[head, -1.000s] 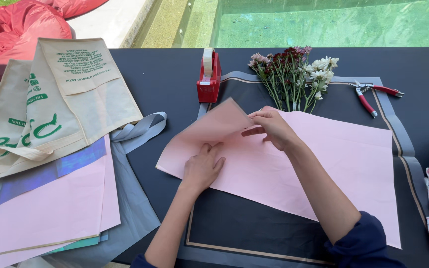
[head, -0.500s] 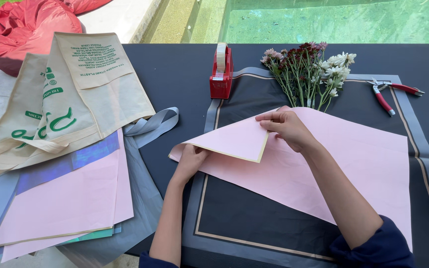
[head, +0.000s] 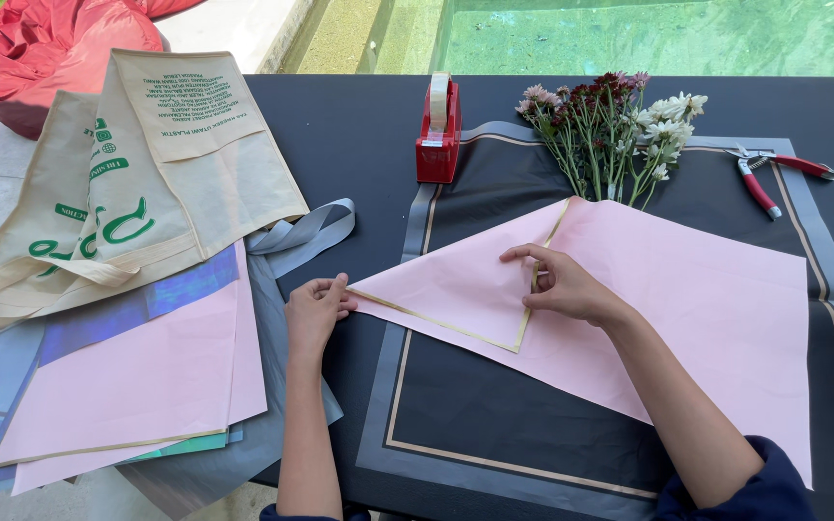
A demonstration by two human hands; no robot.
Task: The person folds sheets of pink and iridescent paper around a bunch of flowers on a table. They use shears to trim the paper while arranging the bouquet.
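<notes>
- A large pink sheet of wrapping paper [head: 687,318] lies on a black sheet with a grey and gold border [head: 494,415], spread over a dark surface [head: 359,125].
- One corner of the pink sheet is folded over toward the person into a triangular flap [head: 456,285], edged with a thin gold line.
- The right hand [head: 562,285] rests on the flap's right edge, its grip narrow, fingertips pinching and pressing the fold line down against the paper below.
- The left hand [head: 316,309] sits at the flap's pointed left tip, its grip loosely curled, fingertips touching the paper's point where it reaches past the black sheet's border.
- Both forearms reach in from the bottom edge; the right one ends in a dark blue sleeve [head: 755,487].
- Beyond the right hand's grip, at the far edge of the pink sheet, lies a bunch of small flowers [head: 610,125] in white, pink and dark red, stems pointing toward the person.
- Farther right of the flowers lie red-handled shears [head: 774,174], well apart from both hands.
- Beyond the flap, between the two grips and farther away, stands a red tape dispenser [head: 439,130].
- Left of the left hand's grip lies a stack of sheets [head: 137,376], pink on top, with iridescent blue and grey ones beneath.
- A beige tote bag with green print [head: 147,183] lies across the stack's far end.
- A red beanbag [head: 60,48] sits off the surface at the far left.
</notes>
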